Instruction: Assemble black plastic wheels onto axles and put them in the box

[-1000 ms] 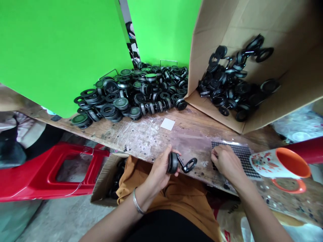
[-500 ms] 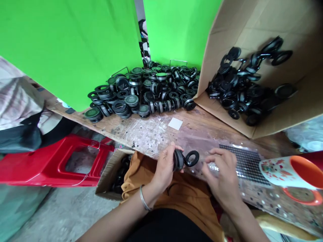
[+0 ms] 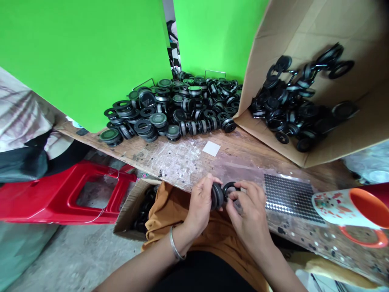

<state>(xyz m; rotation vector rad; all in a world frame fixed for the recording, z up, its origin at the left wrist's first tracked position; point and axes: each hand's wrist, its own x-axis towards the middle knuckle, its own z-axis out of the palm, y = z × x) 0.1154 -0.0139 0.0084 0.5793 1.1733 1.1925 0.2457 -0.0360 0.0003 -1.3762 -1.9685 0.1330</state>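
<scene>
My left hand [image 3: 201, 202] grips a black round part [image 3: 217, 195] at the near edge of the wooden bench [image 3: 182, 156]. A black ring [image 3: 228, 189] sticks out from that part on a short arm. My right hand [image 3: 247, 211] has its fingertips pinched on the ring. To the right of my hands lies a clear sheet of small black dots [image 3: 288, 195].
A heap of black round parts [image 3: 173, 107] lies at the back of the bench. A tilted cardboard box [image 3: 319, 77] holds more ringed parts. An orange-and-white mug [image 3: 349, 207] lies at the right, a red stool [image 3: 67, 194] at the left, a small white square [image 3: 211, 148] mid-bench.
My right hand has left the dot sheet and come left to the ring of the part in my left hand. The view shifted slightly.
</scene>
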